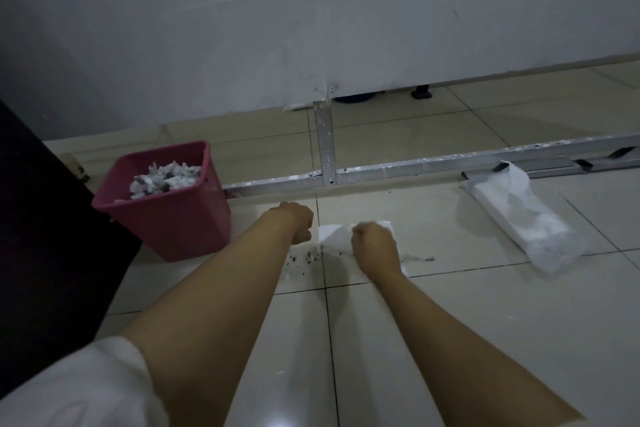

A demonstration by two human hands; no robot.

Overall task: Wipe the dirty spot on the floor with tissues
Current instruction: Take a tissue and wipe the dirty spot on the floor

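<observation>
Status: wipe in progress, not finished

Tiled floor (pixel 450 340) is mostly clean in view; grime sits only where the tile joints cross, just ahead of both hands

Pink bin (pixel 166 215) at left is already loaded with crumpled, greyed tissues (pixel 162 180), so my read is that several wipes are already done. Tissue pack (pixel 523 218) lies on the floor at right, wrapper open, sheets left inside — supply is fine

Fresh white tissue (pixel 334 234) lies flat on the tile at the far edge of the dirt, with a corner showing again near the right wrist. Looks unsoiled where visible

Right hand (pixel 374 246) is curled on top of that tissue, pressing or pinching it down; the fingers are hidden under the knuckles, so can't confirm an actual pinch. Left hand (pixel 298 222) is a loose fist just left of the sheet; can't tell whether it touches the sheet or holds anything

Dirty spot (pixel 304 258): dark specks and a grey smear spread between the two wrists, plus a thin streak (pixel 420 258) to the right of the right hand

Left: drag the sheet back through the specks, catch the right-side streak, bin it. Probably one or two more sheets
</observation>
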